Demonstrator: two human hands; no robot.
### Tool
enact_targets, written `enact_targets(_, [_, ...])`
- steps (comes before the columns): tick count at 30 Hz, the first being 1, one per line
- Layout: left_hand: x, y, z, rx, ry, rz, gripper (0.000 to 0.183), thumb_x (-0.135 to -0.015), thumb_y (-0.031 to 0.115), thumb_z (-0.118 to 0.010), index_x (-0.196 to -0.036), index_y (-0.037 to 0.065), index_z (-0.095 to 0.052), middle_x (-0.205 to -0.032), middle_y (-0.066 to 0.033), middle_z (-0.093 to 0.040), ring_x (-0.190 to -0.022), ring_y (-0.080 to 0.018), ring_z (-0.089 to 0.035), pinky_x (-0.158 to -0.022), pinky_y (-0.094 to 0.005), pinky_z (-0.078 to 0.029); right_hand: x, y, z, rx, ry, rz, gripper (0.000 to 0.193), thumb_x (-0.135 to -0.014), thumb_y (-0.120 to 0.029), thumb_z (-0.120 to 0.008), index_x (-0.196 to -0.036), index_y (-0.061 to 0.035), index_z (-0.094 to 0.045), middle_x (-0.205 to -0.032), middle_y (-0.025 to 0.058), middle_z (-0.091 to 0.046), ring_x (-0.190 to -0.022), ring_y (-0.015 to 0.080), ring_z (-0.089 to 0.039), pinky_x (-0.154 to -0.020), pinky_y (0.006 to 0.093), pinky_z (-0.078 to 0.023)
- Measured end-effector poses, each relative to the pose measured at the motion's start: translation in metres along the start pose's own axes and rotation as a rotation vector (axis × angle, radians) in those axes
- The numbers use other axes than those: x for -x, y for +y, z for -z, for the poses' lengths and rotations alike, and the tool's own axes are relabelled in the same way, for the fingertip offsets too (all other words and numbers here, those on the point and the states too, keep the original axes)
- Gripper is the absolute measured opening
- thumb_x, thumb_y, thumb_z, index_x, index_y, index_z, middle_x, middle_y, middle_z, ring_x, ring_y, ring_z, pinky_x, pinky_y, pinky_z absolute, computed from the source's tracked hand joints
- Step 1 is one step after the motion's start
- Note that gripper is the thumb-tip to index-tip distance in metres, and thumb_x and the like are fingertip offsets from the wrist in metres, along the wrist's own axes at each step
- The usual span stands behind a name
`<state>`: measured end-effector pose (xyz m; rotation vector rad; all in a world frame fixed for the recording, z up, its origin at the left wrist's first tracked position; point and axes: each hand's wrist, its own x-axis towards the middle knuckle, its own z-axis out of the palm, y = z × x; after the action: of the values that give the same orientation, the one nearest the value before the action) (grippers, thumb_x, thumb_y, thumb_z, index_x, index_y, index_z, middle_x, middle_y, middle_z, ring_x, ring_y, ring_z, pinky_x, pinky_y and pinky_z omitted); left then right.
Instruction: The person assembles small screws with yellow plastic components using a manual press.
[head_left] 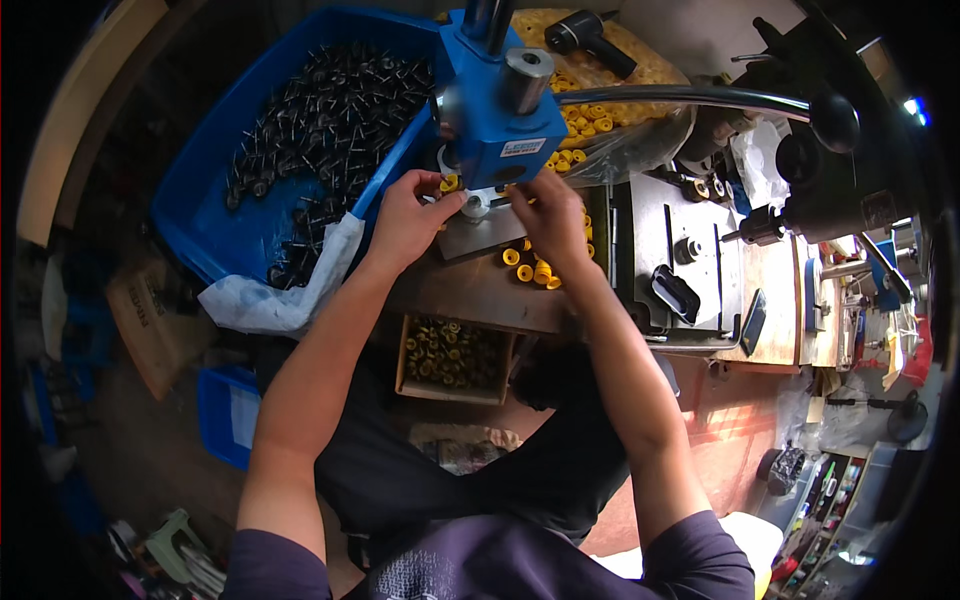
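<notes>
Pinching small yellow plastic ring (450,183) under blue metal press head (497,105): left hand (405,222); right hand (553,220) curled (grip unclear). Loose yellow rings (530,266) wait on bench edge.

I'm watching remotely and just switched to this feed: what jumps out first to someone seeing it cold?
The blue press head at top centre, with its long chrome lever reaching right, dominates. Both hands meet just beneath it: the left hand and right hand pinch small parts at a metal plate, with yellow rollers scattered beside them. To the left, a big blue bin holds dark metal pins.
</notes>
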<state>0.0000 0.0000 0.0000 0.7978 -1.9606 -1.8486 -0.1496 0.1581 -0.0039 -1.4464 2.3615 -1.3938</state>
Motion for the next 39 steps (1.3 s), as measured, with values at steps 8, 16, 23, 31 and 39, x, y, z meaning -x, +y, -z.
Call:
enact_targets(8, [-0.005,-0.008,0.005,0.004,0.06,-0.086,0.033,-0.087,0.019,-0.079,-0.111,0.0,-0.066,-0.095,-0.0013,-0.064,-0.084,-0.0083,-0.06,-0.068,-0.0237,-0.051,0.01,-0.008,-0.022,0.091,0.006,0.301,0.024,-0.082,-0.001,-0.065,-0.105,-0.0052,-0.069,-0.102,0.0144,-0.064,-0.089,0.0387,-0.066,-0.074,0.0474,-0.053])
enact_targets(16, [-0.006,0.001,-0.01,-0.185,0.013,-0.121,0.029,-0.087,0.02,-0.079,-0.107,0.001,-0.069,-0.087,-0.0009,-0.066,-0.078,-0.0068,-0.058,-0.067,-0.0249,-0.05,0.012,-0.007,0.007,-0.034,0.097,-0.006,0.021,-0.084,0.002,-0.061,-0.102,-0.0025,-0.072,-0.093,0.0146,-0.068,-0.086,0.0334,-0.068,-0.075,0.0405,-0.053])
enact_targets(23, [-0.004,0.006,-0.01,-0.462,0.068,-0.335,0.034,-0.082,0.02,-0.08,-0.107,0.002,-0.066,-0.094,-0.0104,-0.068,-0.083,-0.023,-0.066,-0.075,-0.0349,-0.053,0.016,-0.007,0.014,-0.017,0.103,0.009,0.02,-0.084,0.002,-0.06,-0.099,-0.003,-0.073,-0.091,0.0137,-0.068,-0.083,0.0329,-0.068,-0.074,0.041,-0.053])
enact_targets(31, [-0.002,0.009,-0.011,-0.644,-0.001,-0.27,0.047,-0.079,0.023,-0.082,-0.113,0.0,-0.06,-0.099,-0.0135,-0.064,-0.093,-0.0305,-0.066,-0.081,-0.0388,-0.053,0.011,-0.016,0.034,-0.095,0.281,-0.015,0.014,-0.091,-0.002,-0.061,-0.101,-0.0018,-0.072,-0.094,0.0112,-0.07,-0.078,0.0229,-0.069,-0.07,0.0341,-0.054])
enact_targets(39, [0.0,0.015,-0.016,-0.691,0.007,-0.263,0.05,-0.078,0.029,-0.082,-0.114,0.001,-0.06,-0.107,-0.0118,-0.063,-0.099,-0.0297,-0.066,-0.084,-0.0402,-0.053,-0.069,-0.148,0.23,-0.93,0.215,0.476,0.036,-0.105,-0.021,-0.044,-0.124,0.0044,-0.061,-0.123,0.0225,-0.065,-0.113,0.0325,-0.066,-0.1,0.0465,-0.053])
